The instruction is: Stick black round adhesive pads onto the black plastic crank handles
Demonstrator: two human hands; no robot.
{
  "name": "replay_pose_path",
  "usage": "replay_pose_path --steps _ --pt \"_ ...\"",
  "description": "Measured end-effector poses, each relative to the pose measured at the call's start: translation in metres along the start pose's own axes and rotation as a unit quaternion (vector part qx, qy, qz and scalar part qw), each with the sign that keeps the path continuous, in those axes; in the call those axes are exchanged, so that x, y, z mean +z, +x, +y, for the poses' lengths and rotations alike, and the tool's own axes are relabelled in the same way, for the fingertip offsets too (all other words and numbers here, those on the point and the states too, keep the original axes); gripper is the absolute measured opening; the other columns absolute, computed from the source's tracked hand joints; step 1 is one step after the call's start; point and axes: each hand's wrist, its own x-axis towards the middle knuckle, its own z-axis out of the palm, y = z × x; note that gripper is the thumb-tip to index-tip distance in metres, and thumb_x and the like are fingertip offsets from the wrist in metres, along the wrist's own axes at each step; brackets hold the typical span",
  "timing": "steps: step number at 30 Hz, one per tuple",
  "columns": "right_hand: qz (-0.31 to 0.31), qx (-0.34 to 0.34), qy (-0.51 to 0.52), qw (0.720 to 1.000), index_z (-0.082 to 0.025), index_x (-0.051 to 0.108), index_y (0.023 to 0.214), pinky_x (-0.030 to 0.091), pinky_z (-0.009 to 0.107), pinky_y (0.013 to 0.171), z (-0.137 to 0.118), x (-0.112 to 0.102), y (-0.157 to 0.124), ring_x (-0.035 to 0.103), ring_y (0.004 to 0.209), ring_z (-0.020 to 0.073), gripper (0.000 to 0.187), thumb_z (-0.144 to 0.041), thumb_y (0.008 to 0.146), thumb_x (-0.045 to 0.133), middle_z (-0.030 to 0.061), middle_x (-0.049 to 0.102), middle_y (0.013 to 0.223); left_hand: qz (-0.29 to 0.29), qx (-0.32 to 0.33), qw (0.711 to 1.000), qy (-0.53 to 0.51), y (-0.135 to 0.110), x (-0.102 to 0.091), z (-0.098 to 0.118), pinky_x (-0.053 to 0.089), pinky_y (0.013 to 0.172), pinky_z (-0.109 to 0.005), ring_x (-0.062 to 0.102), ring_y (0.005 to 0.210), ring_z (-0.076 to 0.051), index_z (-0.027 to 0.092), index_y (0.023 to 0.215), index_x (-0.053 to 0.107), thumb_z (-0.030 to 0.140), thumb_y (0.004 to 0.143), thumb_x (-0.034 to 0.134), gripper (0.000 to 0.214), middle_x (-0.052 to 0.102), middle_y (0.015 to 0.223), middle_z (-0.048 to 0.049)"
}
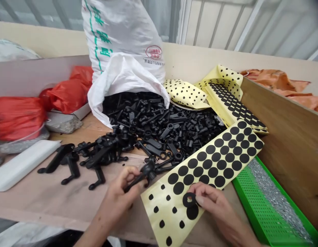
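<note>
My left hand is closed on a black plastic lever part, holding it just above the table near the sheet's left corner. My right hand pinches a black ring-shaped pad at the edge of a yellow backing sheet covered with black round pads. Behind both hands lies a big pile of black plastic parts spilling from a white woven sack. Several assembled black levers lie to the left of the pile.
More yellow pad sheets lie at the back right. A green perforated tray with small metal bits sits at the right beside a wooden board. Red plastic bags and a white flat piece are on the left.
</note>
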Motion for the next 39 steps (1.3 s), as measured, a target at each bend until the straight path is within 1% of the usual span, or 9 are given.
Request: replay_pose_path --steps 4,8,10,13,17,20,26,33,39 --pt "0.004 0.044 0.115 0.992 -0.018 0.058 0.066 0.042 0.027 0.073 -0.005 0.006 0.002 0.056 0.082 0.0180 0.017 -0.029 0.074 0.067 0.0058 0.063 0.097 -0.089 -0.043 0.993 -0.067 -0.019 0.029 0.002 0.039 0.051 -0.021 0.051 0.058 -0.013 0.022 0.077 0.049 0.040 0.078 0.053 0.018 0.053 0.064 0.0040" --pt "-0.009 0.065 0.156 0.986 -0.017 0.060 0.067 0.042 0.029 0.076 -0.004 0.013 0.005 0.057 0.085 0.0178 0.015 -0.027 0.073 0.069 0.0072 0.062 0.108 -0.119 0.016 0.992 0.035 -0.023 0.046 -0.004 0.040 0.060 -0.023 0.052 0.067 -0.015 0.022 0.079 0.051 0.029 0.077 0.056 0.008 0.055 0.072 0.0024" --pt "-0.015 0.068 0.164 0.984 -0.017 0.060 0.067 0.042 0.030 0.079 0.000 0.016 0.007 0.057 0.089 0.0191 0.015 -0.027 0.073 0.069 0.0080 0.063 0.109 -0.134 0.052 0.985 0.093 -0.023 0.050 -0.004 0.040 0.063 -0.024 0.052 0.070 -0.016 0.022 0.077 0.049 0.020 0.076 0.052 0.004 0.056 0.075 0.0016" --pt "-0.018 0.064 0.150 0.986 -0.017 0.058 0.066 0.041 0.032 0.080 0.005 0.016 0.009 0.057 0.091 0.0205 0.017 -0.028 0.073 0.069 0.0084 0.064 0.106 -0.168 0.047 0.976 0.133 -0.022 0.052 0.000 0.040 0.064 -0.025 0.054 0.071 -0.017 0.023 0.080 0.049 0.011 0.071 0.046 0.014 0.057 0.074 0.0019" --pt "-0.024 0.050 0.099 0.994 -0.017 0.058 0.065 0.040 0.030 0.077 0.007 0.016 0.010 0.057 0.091 0.0211 0.017 -0.028 0.073 0.067 0.0078 0.064 0.106 -0.235 0.012 0.966 0.103 -0.017 0.052 0.004 0.040 0.063 -0.023 0.057 0.070 -0.016 0.025 0.108 0.051 0.007 0.066 0.043 0.048 0.064 0.077 0.0041" --pt "-0.030 0.040 0.079 0.996 -0.017 0.057 0.065 0.039 0.029 0.076 0.005 0.017 0.009 0.055 0.093 0.0218 0.018 -0.029 0.074 0.066 0.0078 0.064 0.105 -0.277 -0.006 0.959 0.057 -0.013 0.054 0.007 0.038 0.056 -0.021 0.054 0.065 -0.014 0.024 0.102 0.058 0.006 0.061 0.044 0.046 0.064 0.077 0.0045" --pt "-0.017 0.040 0.062 0.997 -0.018 0.057 0.063 0.039 0.028 0.071 0.002 0.019 0.008 0.054 0.086 0.0201 0.021 -0.034 0.072 0.067 0.0066 0.062 0.099 -0.258 -0.048 0.965 0.000 -0.017 0.057 0.007 0.035 0.049 -0.020 0.045 0.054 -0.011 0.020 0.109 0.059 0.013 0.067 0.049 0.044 0.053 0.062 0.0055" --pt "-0.003 0.046 0.073 0.996 -0.017 0.058 0.064 0.039 0.027 0.070 0.005 0.020 0.008 0.053 0.084 0.0188 0.019 -0.031 0.071 0.069 0.0060 0.063 0.099 -0.239 -0.073 0.966 -0.066 -0.020 0.059 -0.002 0.037 0.049 -0.021 0.045 0.052 -0.011 0.019 0.109 0.060 0.016 0.067 0.051 0.043 0.054 0.062 0.0045" --pt "0.005 0.057 0.097 0.994 -0.017 0.058 0.064 0.039 0.027 0.068 0.007 0.020 0.009 0.055 0.078 0.0178 0.019 -0.031 0.072 0.068 0.0061 0.065 0.098 -0.248 -0.115 0.951 -0.147 -0.020 0.061 -0.004 0.038 0.049 -0.022 0.044 0.052 -0.009 0.015 0.113 0.057 0.018 0.065 0.053 0.049 0.059 0.072 0.0008"
